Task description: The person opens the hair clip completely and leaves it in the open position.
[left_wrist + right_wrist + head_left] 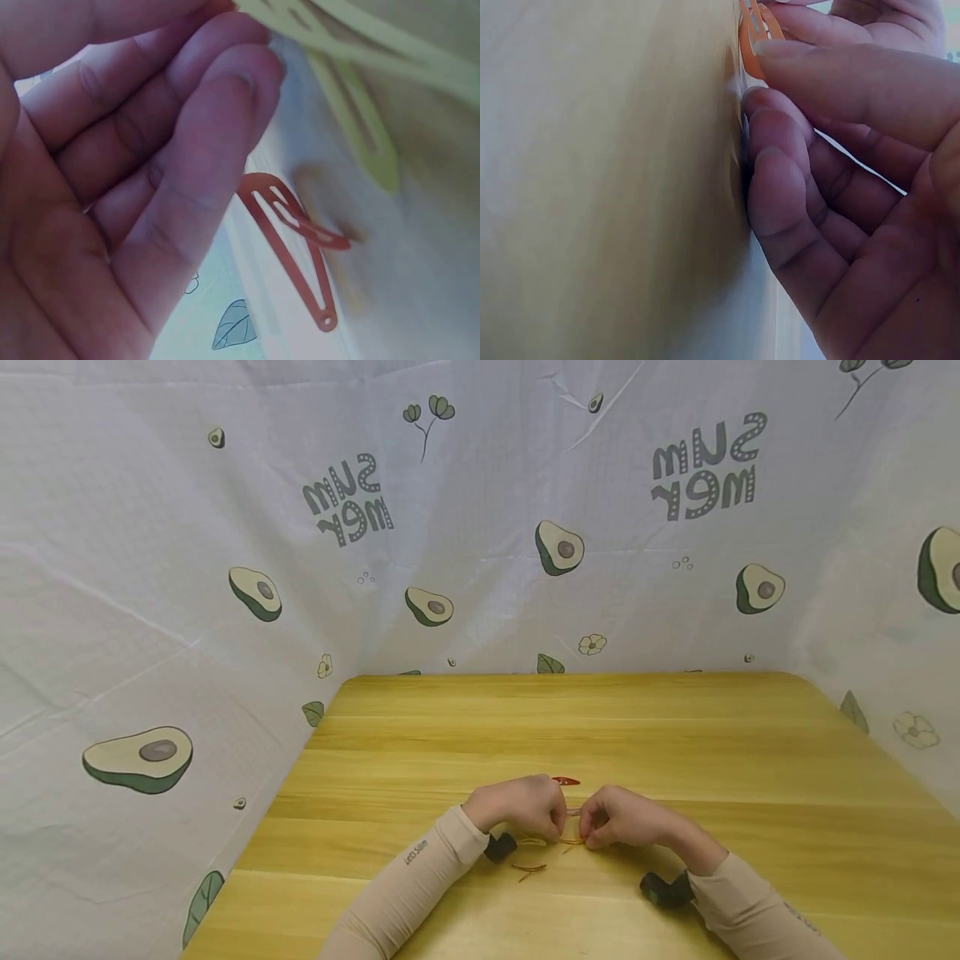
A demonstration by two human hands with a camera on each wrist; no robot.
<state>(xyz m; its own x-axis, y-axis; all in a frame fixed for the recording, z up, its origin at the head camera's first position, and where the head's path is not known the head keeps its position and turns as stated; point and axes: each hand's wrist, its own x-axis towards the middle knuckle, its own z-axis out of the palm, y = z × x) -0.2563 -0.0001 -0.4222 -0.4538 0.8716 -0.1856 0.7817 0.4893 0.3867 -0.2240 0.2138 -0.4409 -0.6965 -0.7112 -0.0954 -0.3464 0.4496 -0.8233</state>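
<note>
Between the hands is an orange snap hair clip (754,45). My right hand (626,817) pinches one end of it between thumb and index finger, the other fingers curled below, close to the tabletop. At the clip's other end, my left hand (528,806) has its thumb and index finger together; their tips are cut off in the left wrist view. A yellow hair clip (360,127), its leaf bent open, lies by the left hand. Nearer the person is an orange-brown clip (289,255), also snapped open. Beyond the hands lie a red clip (566,781) and a pinkish clip (573,812).
All this is on a wood-grain table (465,735). A white curtain (480,510) printed with avocados hangs along the back and sides. Black wrist cameras (666,890) sit under both forearms, low over the tabletop.
</note>
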